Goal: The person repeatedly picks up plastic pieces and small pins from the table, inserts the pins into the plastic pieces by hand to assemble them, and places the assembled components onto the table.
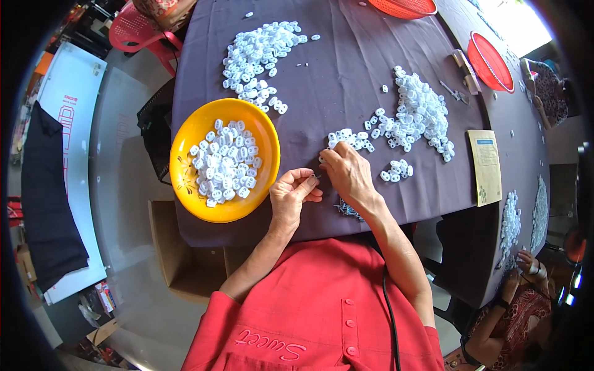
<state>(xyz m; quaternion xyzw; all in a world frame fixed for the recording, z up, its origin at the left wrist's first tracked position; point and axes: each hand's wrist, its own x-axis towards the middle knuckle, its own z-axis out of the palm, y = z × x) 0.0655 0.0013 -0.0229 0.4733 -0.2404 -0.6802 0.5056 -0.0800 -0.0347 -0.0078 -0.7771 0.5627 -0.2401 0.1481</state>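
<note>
My left hand (293, 195) is closed in a pinch, to the right of a yellow bowl (265, 133). A small dark metal screw (317, 177) shows at its fingertips. Close by, my right hand (350, 172) has its fingers bent together over a small white oval plastic piece (322, 159), at the edge of a small pile of such pieces (352, 138). A heap of small screws (348, 211) lies partly hidden below my right wrist. The bowl holds many white pieces (226, 162), each with two dark holes.
Larger heaps of white pieces lie at the far left (260, 55) and right (421, 108) of the dark tablecloth (346, 68). Red baskets (490, 62), a yellow envelope (484, 167) and a cardboard box (185, 260) are around. Another person's hands (526, 266) work at the right.
</note>
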